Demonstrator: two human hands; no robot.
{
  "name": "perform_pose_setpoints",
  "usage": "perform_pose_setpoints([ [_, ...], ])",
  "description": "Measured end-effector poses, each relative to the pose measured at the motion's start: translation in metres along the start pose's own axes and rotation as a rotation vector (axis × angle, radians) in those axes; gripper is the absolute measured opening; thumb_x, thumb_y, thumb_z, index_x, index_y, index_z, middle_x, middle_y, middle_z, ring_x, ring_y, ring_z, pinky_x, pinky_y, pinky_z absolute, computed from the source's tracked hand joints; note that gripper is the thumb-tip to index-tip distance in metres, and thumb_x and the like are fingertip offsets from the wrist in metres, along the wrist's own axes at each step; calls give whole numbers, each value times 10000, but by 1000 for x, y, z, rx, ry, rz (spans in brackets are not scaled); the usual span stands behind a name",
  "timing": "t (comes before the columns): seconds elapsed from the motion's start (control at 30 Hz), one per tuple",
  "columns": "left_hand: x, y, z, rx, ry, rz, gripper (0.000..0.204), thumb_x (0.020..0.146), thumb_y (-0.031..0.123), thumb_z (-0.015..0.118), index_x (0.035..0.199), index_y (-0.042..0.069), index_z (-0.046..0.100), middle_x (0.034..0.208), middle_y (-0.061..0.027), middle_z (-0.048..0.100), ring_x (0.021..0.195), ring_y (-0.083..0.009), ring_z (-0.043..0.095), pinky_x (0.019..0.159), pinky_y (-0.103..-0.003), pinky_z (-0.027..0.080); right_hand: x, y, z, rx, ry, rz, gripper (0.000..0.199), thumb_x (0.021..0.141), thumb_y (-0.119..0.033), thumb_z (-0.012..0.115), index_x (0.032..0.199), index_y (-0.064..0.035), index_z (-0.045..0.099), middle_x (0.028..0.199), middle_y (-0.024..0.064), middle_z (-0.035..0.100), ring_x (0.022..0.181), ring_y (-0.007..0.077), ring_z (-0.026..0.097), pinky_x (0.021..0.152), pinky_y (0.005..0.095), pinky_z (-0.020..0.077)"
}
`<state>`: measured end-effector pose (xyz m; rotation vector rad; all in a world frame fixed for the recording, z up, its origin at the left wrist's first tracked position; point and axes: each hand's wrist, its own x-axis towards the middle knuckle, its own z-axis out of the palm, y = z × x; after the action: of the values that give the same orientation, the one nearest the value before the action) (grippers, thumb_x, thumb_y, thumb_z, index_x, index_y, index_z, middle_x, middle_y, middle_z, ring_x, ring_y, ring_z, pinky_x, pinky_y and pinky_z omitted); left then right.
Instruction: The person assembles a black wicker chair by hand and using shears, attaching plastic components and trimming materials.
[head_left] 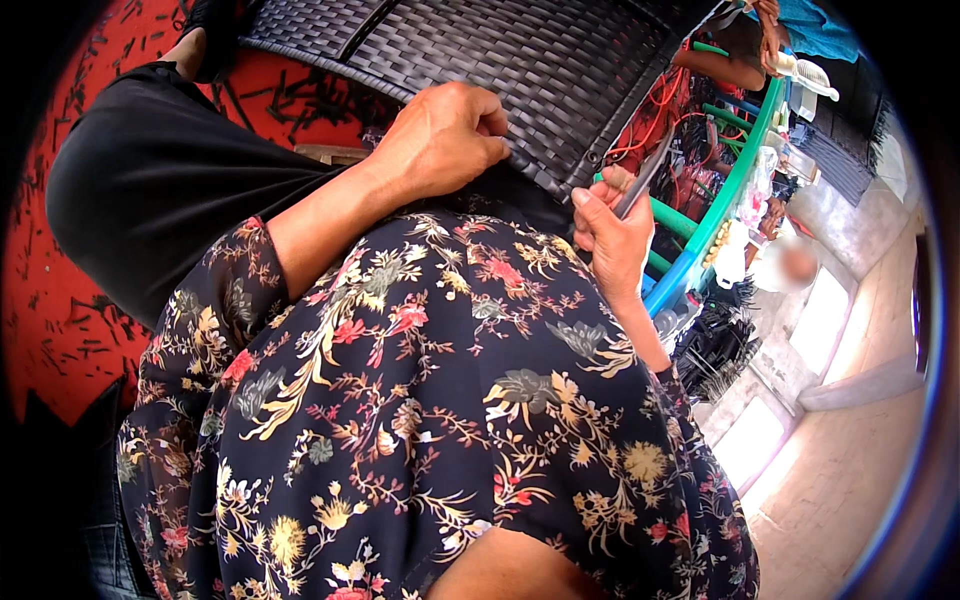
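A panel of dark woven flat strips [500, 75] slopes across my lap, its near edge toward my body. My left hand [445, 140] is at this edge, fingers curled and closed; what they pinch, if anything, is hidden. By the panel's near right corner, my right hand [615, 225] is closed round a narrow, flat dark-grey strip [652, 170]. The strip sticks up out of the fist, slanting away to the right. Whether it is a loose strip or a tool I cannot tell.
Red flooring [60, 290] at left is strewn with short dark offcuts. To the right stands a curved green and blue rail [745, 165], with red cords and a white handled container [732, 255] near it. Dark strips lie in a pile [715, 350]. Other people sit beyond.
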<state>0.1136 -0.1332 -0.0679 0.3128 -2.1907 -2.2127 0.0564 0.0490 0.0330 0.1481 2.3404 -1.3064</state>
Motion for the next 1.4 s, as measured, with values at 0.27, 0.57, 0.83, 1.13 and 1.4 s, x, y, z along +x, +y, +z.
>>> perform_pose_setpoints([
  [0.27,0,2,3,-1,-34,-61,219,712,143,647,843,-29,615,668,-89,589,615,-144,555,584,-276,447,4,4,-5,-135,-149,75,362,756,-107,676,987,11,424,706,55,552,547,82,549,413,166,362],
  [0.57,-2,-2,8,-1,-18,-54,216,712,145,643,845,-23,617,674,-90,596,623,-147,562,591,-273,449,10,25,-5,-138,-122,-53,335,758,-107,683,896,14,402,657,62,543,470,72,482,405,191,349],
  [0.83,0,3,14,34,-42,-52,204,716,146,637,841,-14,617,671,-86,587,629,-141,561,595,-267,445,17,20,-6,-242,-171,50,297,797,-145,653,948,8,449,656,40,521,429,58,422,368,184,317],
  [1.13,3,7,14,201,-42,182,228,686,77,660,887,-15,603,826,-105,584,758,-225,576,693,-294,459,19,7,-36,218,-529,225,316,854,-186,569,1037,32,433,806,132,572,542,115,537,395,164,316],
  [1.4,4,-2,20,180,-206,346,300,649,98,685,919,-2,599,898,-117,574,908,-289,535,814,-357,420,21,10,-28,4,-509,175,292,838,-194,592,966,28,452,780,109,584,507,85,522,381,161,331],
])
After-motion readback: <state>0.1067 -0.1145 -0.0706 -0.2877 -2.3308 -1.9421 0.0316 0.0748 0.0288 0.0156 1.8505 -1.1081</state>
